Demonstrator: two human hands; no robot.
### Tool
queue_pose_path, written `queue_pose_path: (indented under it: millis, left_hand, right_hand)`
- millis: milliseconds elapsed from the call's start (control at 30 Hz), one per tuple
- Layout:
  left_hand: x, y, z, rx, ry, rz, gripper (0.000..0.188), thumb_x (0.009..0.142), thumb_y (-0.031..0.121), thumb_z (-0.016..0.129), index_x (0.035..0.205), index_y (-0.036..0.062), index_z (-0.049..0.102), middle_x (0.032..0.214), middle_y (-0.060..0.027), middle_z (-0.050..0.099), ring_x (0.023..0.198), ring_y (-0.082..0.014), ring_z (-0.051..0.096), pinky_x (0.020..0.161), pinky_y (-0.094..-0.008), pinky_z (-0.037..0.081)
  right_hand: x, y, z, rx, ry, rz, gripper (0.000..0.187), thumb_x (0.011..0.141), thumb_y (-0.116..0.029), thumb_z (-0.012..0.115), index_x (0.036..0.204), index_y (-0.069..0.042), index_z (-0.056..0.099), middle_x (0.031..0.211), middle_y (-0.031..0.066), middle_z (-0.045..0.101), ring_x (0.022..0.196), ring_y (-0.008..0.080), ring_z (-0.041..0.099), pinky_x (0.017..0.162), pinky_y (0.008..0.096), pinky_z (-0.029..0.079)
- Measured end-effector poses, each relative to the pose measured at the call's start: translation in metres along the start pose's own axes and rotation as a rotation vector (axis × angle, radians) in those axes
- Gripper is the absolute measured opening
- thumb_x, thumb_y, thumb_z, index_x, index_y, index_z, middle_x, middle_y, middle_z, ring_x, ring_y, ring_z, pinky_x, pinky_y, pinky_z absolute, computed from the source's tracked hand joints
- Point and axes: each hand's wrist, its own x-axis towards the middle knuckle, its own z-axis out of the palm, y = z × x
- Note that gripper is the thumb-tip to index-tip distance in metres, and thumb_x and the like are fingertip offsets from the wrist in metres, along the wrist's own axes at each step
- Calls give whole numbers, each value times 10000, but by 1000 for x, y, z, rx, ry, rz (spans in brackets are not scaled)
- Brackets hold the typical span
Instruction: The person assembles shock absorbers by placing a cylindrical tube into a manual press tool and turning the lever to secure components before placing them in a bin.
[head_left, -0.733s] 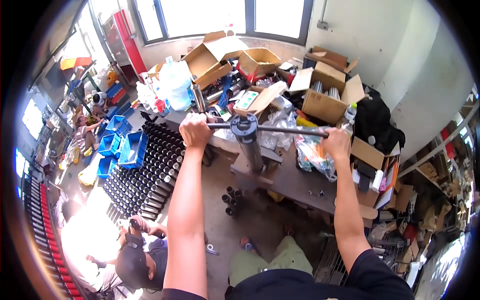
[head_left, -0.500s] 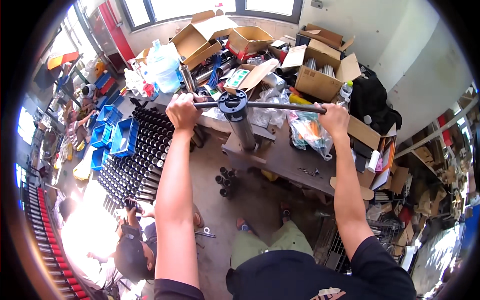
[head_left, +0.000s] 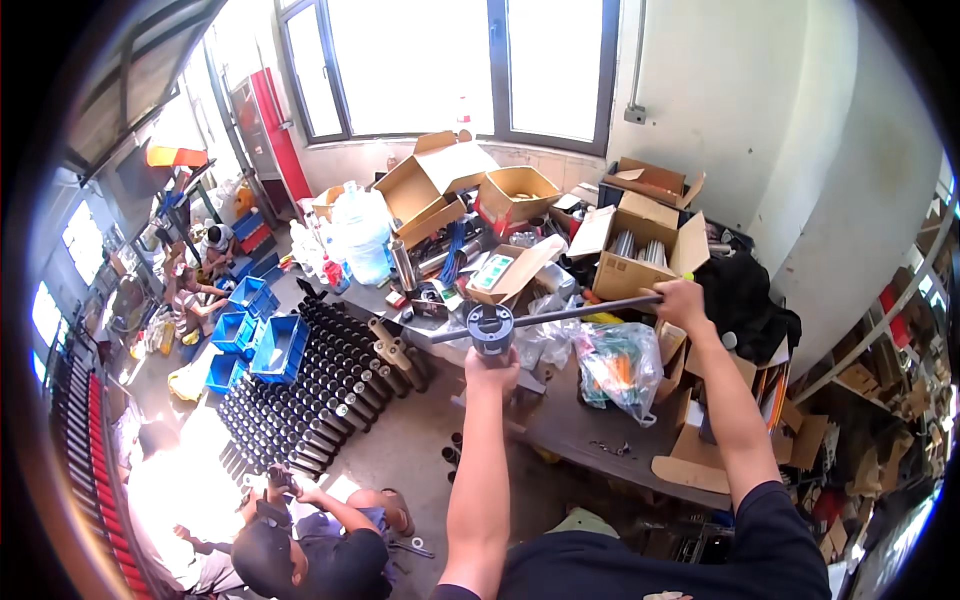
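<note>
An upright metal cylinder (head_left: 494, 350) stands at the workbench edge, topped by a dark round cap (head_left: 490, 321) with holes. A long thin bar (head_left: 575, 312) crosses at this cap and sticks out on both sides. Just under the cap, my left hand (head_left: 490, 372) is wrapped round the cylinder, hiding most of its body. My right hand (head_left: 682, 305) is closed on the bar's right end. A clear plastic bag (head_left: 618, 370) with orange and green contents lies on the bench between my forearms.
Open cardboard boxes (head_left: 640, 250), a large clear bottle (head_left: 360, 235) and loose parts crowd the workbench (head_left: 570, 425). Rows of black tubes (head_left: 310, 385) and blue crates (head_left: 279, 348) stand on the left. A seated person (head_left: 300, 550) works close by at lower left.
My left hand has let go of the bar's left end and taken hold of the cylinder below the cap. My right hand stays on the bar. The view has tilted upward.
</note>
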Motion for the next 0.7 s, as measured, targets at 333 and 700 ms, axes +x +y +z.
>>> queue_pose_path:
  millis: [333,700]
  left_hand:
    - [-229,-86,43,442,-634,-17,636,882,362,584,1299,-94,435,1090,-185,555,870,-276,601,732,-376,577]
    - [-225,-114,77,523,-685,134,622,930,476,566,1243,-53,471,1053,-160,562,832,-248,618,670,-379,587]
  right_hand:
    - [-377,-33,87,501,-296,897,536,958,-454,623,820,62,665,656,213,624,625,265,630,640,449,477]
    - [-438,-143,139,595,-640,1242,589,895,-554,634,783,19,706,754,241,683,811,415,692,744,487,505]
